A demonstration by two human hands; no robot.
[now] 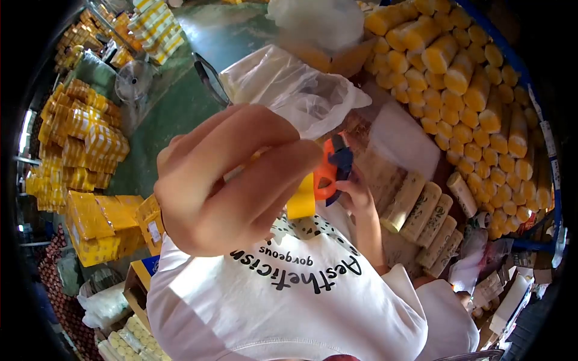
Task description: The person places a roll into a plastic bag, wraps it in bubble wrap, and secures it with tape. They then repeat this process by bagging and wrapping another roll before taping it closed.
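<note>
My left hand [232, 174] is raised close to the camera, its fingers curled into a pinch. A strip of yellow tape [301, 198] runs from beneath those fingertips toward the orange tape dispenser [327, 171]; the exact grip is hidden behind the fingers. Farther down, my right hand [356, 191] is wrapped round the dark side of the dispenser. Beyond both hands lies a clear plastic bag [289, 87]. Several pale wrapped rolls with dark print [424, 210] lie side by side to the right of my right hand.
A big stack of yellow-ended rolls [457, 78] fills a blue-edged rack at right. Taped yellow cartons [90, 228] and yellow-and-white bundles [96, 132] stand at left, near a fan [132, 81]. An open carton [139, 286] sits by my left side.
</note>
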